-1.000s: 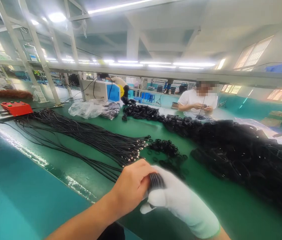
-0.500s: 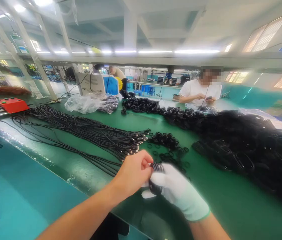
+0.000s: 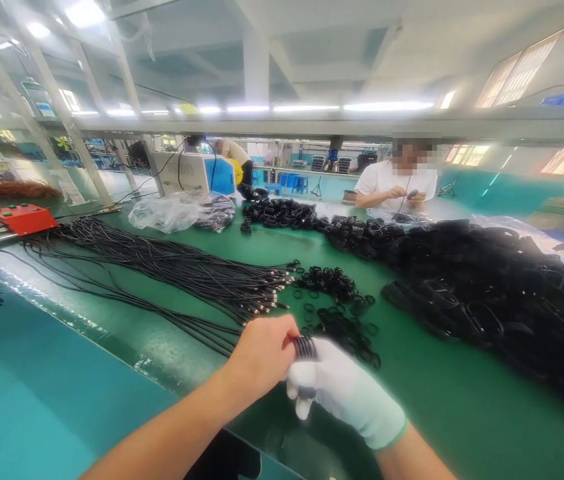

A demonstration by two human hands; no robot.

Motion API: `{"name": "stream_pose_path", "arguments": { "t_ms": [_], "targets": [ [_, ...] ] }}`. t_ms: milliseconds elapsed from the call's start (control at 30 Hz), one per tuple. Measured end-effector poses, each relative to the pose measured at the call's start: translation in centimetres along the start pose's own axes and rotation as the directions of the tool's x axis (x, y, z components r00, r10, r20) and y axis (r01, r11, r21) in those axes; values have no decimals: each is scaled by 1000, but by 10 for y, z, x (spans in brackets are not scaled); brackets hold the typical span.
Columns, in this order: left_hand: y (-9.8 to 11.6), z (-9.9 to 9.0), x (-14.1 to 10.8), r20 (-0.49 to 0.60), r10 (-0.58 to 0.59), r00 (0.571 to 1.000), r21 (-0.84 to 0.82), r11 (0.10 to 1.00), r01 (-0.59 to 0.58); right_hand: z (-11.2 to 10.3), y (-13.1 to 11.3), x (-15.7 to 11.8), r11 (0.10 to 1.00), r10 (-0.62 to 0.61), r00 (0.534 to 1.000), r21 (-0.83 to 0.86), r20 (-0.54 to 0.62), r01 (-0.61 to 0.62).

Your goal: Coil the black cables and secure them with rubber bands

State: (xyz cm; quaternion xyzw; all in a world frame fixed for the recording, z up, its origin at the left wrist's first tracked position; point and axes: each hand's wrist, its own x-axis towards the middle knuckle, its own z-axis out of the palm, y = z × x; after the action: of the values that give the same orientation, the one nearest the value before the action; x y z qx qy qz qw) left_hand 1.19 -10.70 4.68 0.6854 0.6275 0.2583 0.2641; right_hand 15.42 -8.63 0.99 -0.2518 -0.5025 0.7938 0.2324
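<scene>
A coiled black cable (image 3: 305,348) is wrapped in the fingers of my right hand (image 3: 339,383), which wears a white glove. My left hand (image 3: 265,350), bare, touches the coil from the left with its fingers curled at the coil's edge; its fingertips are partly hidden. Beyond my hands lie small black rings (image 3: 332,283) in a loose pile. Long straight black cables (image 3: 162,260) stretch over the green table (image 3: 272,247) to the left, their metal ends close to my left hand.
Coiled black cables (image 3: 487,287) form a big heap at the right. At the far left sits a red control box (image 3: 23,219). A clear plastic bag (image 3: 167,212) lies before a white and blue machine (image 3: 192,173). Across the table a person (image 3: 397,180) handles a coil.
Both hands have shifted slightly left with the coil. The gloved fingers have turned and now wrap across the coil's lower part. The camera view has moved a little.
</scene>
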Motion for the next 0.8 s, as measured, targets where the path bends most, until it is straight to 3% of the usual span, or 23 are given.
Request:
{"name": "stream_pose_path", "arguments": {
  "t_ms": [100,233,333,433,567,700,800],
  "targets": [
    [2,-1,-4,1,18,1000,45,999,-18,7,-4,-2,999,34,999,-3,1,-34],
    [-3,-2,-1,54,17,998,-16,1000,-16,5,-4,-3,1000,21,999,0,-42,-21],
    [-17,-10,14,53,75,996,-59,996,-72,-17,-4,-8,984,-60,993,159,-104,76],
    [-35,-13,40,-29,129,991,129,984,-125,-48,-10,-18,913,-148,952,333,-267,236],
    [-48,9,78,21,173,985,278,945,-172,-66,-16,-24,899,-116,902,342,-416,274],
    [-52,38,103,122,218,968,271,931,-244,-58,-12,-18,919,-97,908,313,-408,239],
    [-52,41,106,149,239,960,207,941,-267,-54,-9,-11,922,-104,904,300,-414,244]
  ]
}}
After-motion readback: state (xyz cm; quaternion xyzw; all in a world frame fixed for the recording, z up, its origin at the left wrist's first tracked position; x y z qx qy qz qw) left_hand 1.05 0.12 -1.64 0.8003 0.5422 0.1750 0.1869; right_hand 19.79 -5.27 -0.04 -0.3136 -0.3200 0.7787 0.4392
